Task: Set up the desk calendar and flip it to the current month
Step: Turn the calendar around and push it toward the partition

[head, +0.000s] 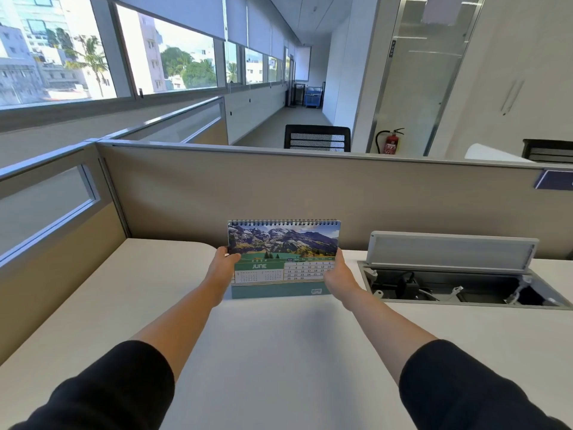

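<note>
**Q:** What do the hands hold?

**A:** The left hand (pixel 224 262) grips the left edge of the desk calendar (pixel 283 243), with the thumb lying on the front of the page. The right hand (pixel 338 272) grips the right edge in the same way. The fingers of both hands go behind the card and are hidden. Both arms reach forward at full stretch.

**Q:** Where is the calendar?

**A:** It is upright at the far side of the desk (pixel 263 330), near the partition (pixel 310 187), with the spiral binding (pixel 283 222) at the top. Its teal base meets the desk surface or sits just above it, and the view does not settle which. The page facing the camera shows a mountain photograph above the heading JUNE. An open cable hatch (pixel 459 287) with its lid (pixel 449 249) raised lies to the right, apart from the calendar.

**Q:** Which step is this?

**A:** It appears to be the placing or squaring of the calendar after it has been stood up. The flipping looks finished if June is the current month, but nothing in view confirms the date.

**Q:** What does the next move call for?

**A:** Probably pressing the base flat so the tent stand spreads evenly, then releasing both edges together so the calendar does not tip. If June is the wrong month, one hand would have to steady the base while the other turns leaves over the binding.
</note>
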Demonstrator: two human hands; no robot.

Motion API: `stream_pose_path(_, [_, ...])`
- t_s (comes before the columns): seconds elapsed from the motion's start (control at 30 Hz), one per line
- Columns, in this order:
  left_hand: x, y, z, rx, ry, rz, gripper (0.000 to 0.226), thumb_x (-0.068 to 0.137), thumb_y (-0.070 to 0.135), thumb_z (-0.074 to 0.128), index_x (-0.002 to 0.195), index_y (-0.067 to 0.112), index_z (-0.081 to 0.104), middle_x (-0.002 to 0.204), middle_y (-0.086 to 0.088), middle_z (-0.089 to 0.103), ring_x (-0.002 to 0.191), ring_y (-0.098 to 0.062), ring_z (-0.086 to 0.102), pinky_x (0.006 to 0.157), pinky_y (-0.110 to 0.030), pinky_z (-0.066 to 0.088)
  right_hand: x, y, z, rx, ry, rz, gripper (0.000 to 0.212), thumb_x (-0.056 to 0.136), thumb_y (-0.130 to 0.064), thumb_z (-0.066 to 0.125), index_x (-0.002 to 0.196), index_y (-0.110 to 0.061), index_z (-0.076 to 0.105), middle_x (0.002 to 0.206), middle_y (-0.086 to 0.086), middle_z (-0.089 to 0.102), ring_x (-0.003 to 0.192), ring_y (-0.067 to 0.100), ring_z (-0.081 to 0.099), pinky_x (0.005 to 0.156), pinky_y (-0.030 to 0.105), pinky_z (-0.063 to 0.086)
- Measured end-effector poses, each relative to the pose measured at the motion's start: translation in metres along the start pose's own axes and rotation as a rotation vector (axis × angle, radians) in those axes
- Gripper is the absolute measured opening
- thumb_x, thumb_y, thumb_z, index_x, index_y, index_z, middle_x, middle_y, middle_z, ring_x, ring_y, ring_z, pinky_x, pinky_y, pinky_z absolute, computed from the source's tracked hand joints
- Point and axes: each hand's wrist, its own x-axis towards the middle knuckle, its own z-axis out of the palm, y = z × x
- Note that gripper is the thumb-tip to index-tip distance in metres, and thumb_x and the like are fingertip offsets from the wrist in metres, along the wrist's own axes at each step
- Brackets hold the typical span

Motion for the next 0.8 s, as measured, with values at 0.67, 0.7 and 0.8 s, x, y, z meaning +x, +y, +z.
stream_pose_path(0.67, [-0.063, -0.023, -0.004, 0.238, -0.019, -0.021, 0.053, 0.095, 0.011, 0.039, 0.145, 0.009, 0.023, 0.152, -0.011, 0.032, 0.137, -0.029, 0.032, 0.11, -0.04, 0.027, -0.05, 0.016, 0.006, -0.098, -0.063, 0.048, 0.063, 0.085, 0.005, 0.041, 0.142, -0.018, 0.026, 0.139, 0.012, 0.045, 0.125, 0.032, 0.044, 0.098, 0.033, 0.039])
stream_pose_path(0.7, [-0.066, -0.027, -0.004, 0.273, -0.023, -0.009, 0.05, 0.094, 0.008, 0.039, 0.143, 0.01, 0.027, 0.149, -0.012, 0.036, 0.134, -0.029, 0.035, 0.107, -0.04, 0.03, -0.052, 0.02, 0.008, -0.095, -0.069, 0.055, 0.066, 0.084, 0.005, 0.042, 0.143, -0.019, 0.025, 0.139, 0.012, 0.045, 0.125, 0.031, 0.044, 0.099, 0.034, 0.039])
stream_pose_path(0.8, [-0.07, -0.033, -0.004, 0.376, -0.025, 0.036, 0.048, 0.093, 0.007, 0.04, 0.139, 0.014, 0.032, 0.144, -0.013, 0.043, 0.127, -0.028, 0.041, 0.098, -0.036, 0.036, -0.056, 0.027, 0.014, -0.09, -0.069, 0.072, 0.07, 0.082, 0.005, 0.043, 0.144, -0.021, 0.023, 0.139, 0.011, 0.045, 0.123, 0.031, 0.044, 0.094, 0.032, 0.041])
